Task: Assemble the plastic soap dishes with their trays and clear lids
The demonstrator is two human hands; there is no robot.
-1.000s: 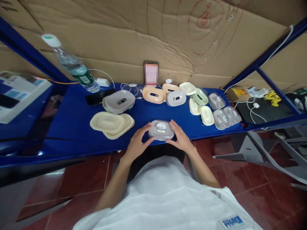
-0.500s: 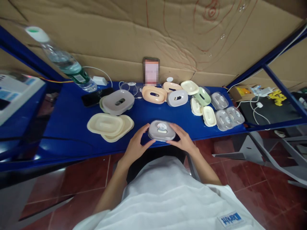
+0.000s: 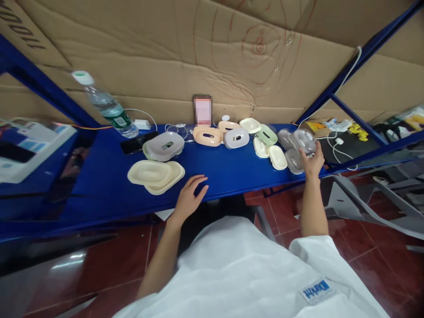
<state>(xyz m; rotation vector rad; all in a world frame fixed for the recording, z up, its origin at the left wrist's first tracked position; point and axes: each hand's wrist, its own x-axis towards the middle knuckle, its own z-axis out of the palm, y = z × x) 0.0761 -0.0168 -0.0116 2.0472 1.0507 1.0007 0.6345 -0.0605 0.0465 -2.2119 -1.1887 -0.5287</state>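
Observation:
My right hand (image 3: pixel 313 162) is closed on a grey soap dish (image 3: pixel 303 140) with a clear cover, holding it over other grey covered soap dishes (image 3: pixel 293 161) at the table's right end. Whether it touches them, I cannot tell. My left hand (image 3: pixel 190 196) rests open at the front edge, fingers apart, with nothing in it. Beside it on the left, cream oval trays (image 3: pixel 150 173) overlap. Behind those sits a grey tray with a slot (image 3: pixel 164 145), a pale green piece under it. Peach trays (image 3: pixel 208 136), a lavender tray (image 3: pixel 236 138), a green tray (image 3: pixel 266 134) and cream pieces (image 3: pixel 277 157) lie towards the back.
A water bottle (image 3: pixel 114 112) stands at the back left, near a dark phone (image 3: pixel 137 143) and a white charger (image 3: pixel 142 124). Another phone (image 3: pixel 202 110) leans on the cardboard wall (image 3: pixel 149 57). Blue frame posts (image 3: pixel 361 119) border the blue table (image 3: pixel 218 165).
My right hand has carried the covered grey soap dish from the front middle to the right end. My left hand has let go of it and stayed near the front edge. The view has shifted.

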